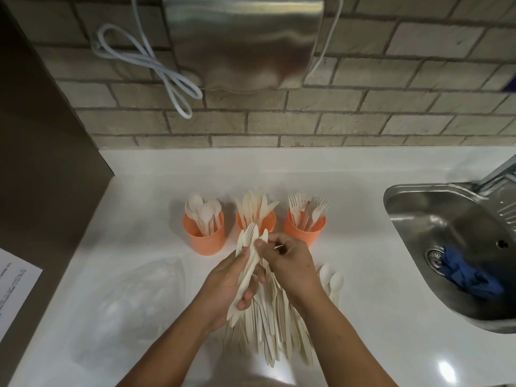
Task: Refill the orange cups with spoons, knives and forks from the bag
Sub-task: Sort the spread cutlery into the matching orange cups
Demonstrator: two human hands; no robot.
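Three orange cups stand in a row on the white counter: the left cup (208,240) holds spoons, the middle cup (269,220) holds knives, the right cup (314,229) holds forks. My left hand (227,286) grips a bundle of cream cutlery (247,256) in front of the middle cup, a fork tip sticking up. My right hand (287,259) pinches a piece at the top of that bundle. A pile of loose cutlery (275,325) lies under both hands. Two spoons (332,280) lie to the right of the pile. The clear plastic bag (134,300) lies flat at the left.
A steel sink (435,219) with a blue cloth (469,275) at its drain sits at the right. A printed sheet (14,286) lies at the far left. A brick wall with a metal dispenser (243,43) and a looped white cable (156,68) rises behind the counter.
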